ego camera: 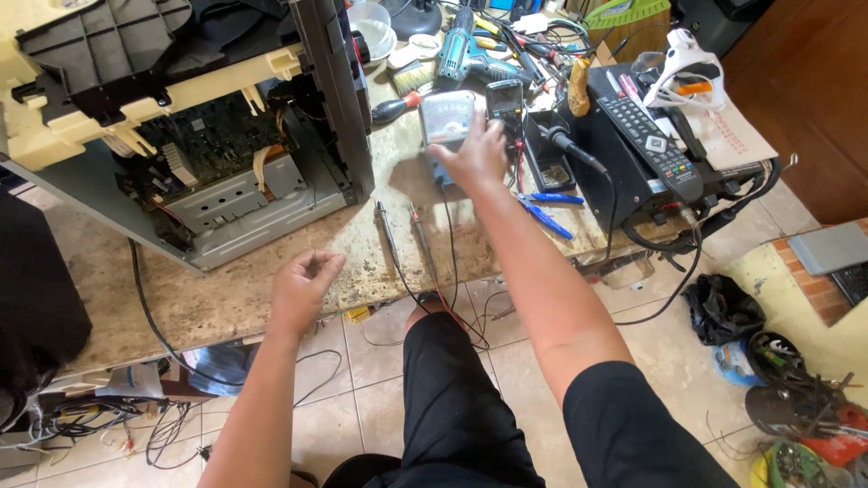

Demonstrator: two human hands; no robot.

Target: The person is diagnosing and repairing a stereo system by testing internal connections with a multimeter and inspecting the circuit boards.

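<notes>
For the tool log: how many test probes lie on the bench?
2. One probe lies beside the opened device case; the other probe lies just right of it, below the right hand. More may be hidden.

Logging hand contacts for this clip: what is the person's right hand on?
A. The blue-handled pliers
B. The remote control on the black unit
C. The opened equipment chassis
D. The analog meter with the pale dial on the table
D: the right hand reaches across the table and rests on the analog meter, while the left hand hovers loosely curled near the table's front edge, holding nothing visible.
</notes>
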